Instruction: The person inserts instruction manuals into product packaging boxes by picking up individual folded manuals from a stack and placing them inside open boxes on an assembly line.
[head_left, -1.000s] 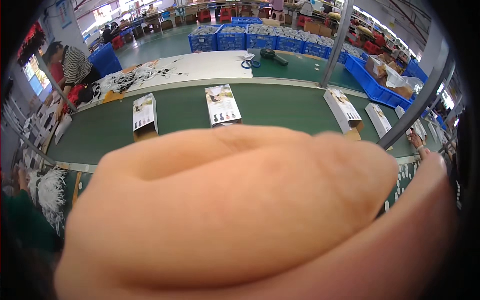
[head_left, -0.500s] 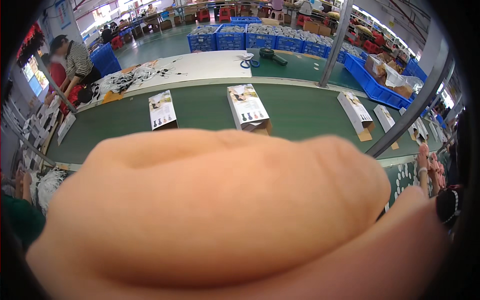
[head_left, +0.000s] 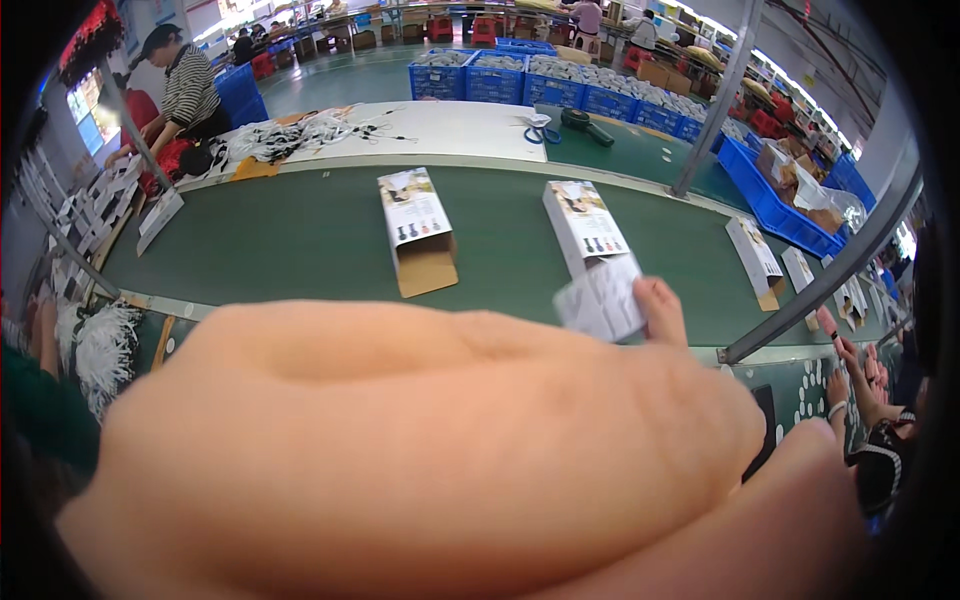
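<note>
A printed white leaflet (head_left: 603, 300) is pinched at its right edge by my right hand (head_left: 662, 312), of which only the fingers show. The sheet lies against the open near end of a white printed box (head_left: 588, 222) on the green conveyor belt (head_left: 300, 235). Very close to the camera, a large blurred hand (head_left: 430, 430), seemingly my left hand, fills the lower half of the picture. Its fingers cannot be made out, and it hides what lies below. Left of the leaflet stands another printed box (head_left: 414, 210), its brown flap lowered toward me.
More boxes (head_left: 755, 255) lie along the belt at right. Metal posts (head_left: 715, 100) rise beside it. Blue scissors (head_left: 541, 130) and a dark green handheld tool (head_left: 587, 127) lie beyond. A blue crate (head_left: 775, 205) stands at far right; co-workers (head_left: 190, 90) are on both sides.
The leaflet and my right hand's fingers have come into sight at the box's near end. The whole scene has shifted rightward, the two middle boxes most. The large blurred hand has barely moved.
</note>
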